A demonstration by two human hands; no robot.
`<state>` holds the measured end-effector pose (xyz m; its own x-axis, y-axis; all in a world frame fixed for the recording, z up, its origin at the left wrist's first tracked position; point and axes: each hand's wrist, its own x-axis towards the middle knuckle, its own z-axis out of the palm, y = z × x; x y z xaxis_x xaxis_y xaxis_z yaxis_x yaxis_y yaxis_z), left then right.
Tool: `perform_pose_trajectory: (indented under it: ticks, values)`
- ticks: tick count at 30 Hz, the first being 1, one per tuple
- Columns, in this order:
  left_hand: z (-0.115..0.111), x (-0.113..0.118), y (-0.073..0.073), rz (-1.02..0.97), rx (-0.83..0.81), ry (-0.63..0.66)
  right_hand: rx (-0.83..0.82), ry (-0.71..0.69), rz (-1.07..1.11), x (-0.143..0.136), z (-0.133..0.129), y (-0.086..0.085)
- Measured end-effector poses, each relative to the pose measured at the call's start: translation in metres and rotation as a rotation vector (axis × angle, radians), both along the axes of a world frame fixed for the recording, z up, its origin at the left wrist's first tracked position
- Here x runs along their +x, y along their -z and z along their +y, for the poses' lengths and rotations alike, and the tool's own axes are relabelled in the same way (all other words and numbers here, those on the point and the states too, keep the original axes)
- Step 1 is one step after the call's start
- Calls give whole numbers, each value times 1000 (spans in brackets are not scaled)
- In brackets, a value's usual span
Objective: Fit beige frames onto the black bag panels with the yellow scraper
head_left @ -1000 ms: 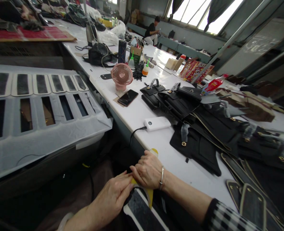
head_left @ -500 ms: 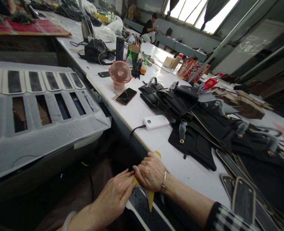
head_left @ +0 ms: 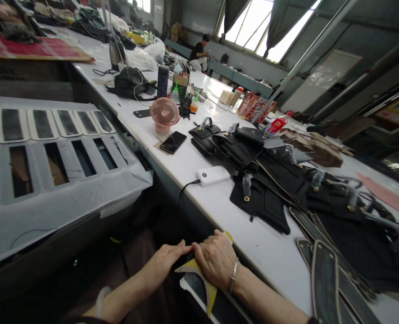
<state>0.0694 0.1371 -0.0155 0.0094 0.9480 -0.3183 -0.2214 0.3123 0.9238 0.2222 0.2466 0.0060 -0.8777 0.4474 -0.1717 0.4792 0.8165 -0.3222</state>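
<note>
Pressing both hands flat, we had slid lower along the worktop [head_left: 219, 211] edge: left hand [head_left: 164, 263] and right hand [head_left: 216, 258] smoothing the yellow piece [head_left: 199, 272], neither grip closed.

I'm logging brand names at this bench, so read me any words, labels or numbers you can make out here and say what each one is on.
None of the print here can be read.
Red printed boxes: colourful print, too blurred to read.
Red packet: label too small.
Poster on the right wall: yellow and red marks, illegible.
White power bank: only a dark round mark, no text.
Phone: screen dark.
</note>
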Motion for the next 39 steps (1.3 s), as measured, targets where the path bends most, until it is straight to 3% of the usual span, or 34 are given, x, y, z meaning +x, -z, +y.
perform_pose_trajectory:
  ticks: [6,8,13,16,23,27,30,34,36,39]
  values:
    - [7,4,17,5,31,70,-329,436,-2,31,16,7]
    - [9,4,19,40,20,75,-451,500,41,38,22,5]
    - [12,4,14,141,33,99,-719,442,128,36,23,-9]
    - [11,6,6,203,84,122,-824,387,156,25,21,-9]
    - [10,14,-1,283,103,103,-829,335,184,11,12,10]
    - [10,14,4,140,83,89,-785,333,162,10,10,10]
    - [0,15,15,-58,-92,-56,-681,409,158,13,11,-5]
    - [-25,20,42,-383,-577,-335,-507,575,266,37,8,-48]
    - [-33,22,56,-476,-703,-331,-476,722,357,57,-3,-68]
    - [-34,25,70,-504,-735,-281,-578,984,532,84,-39,-84]
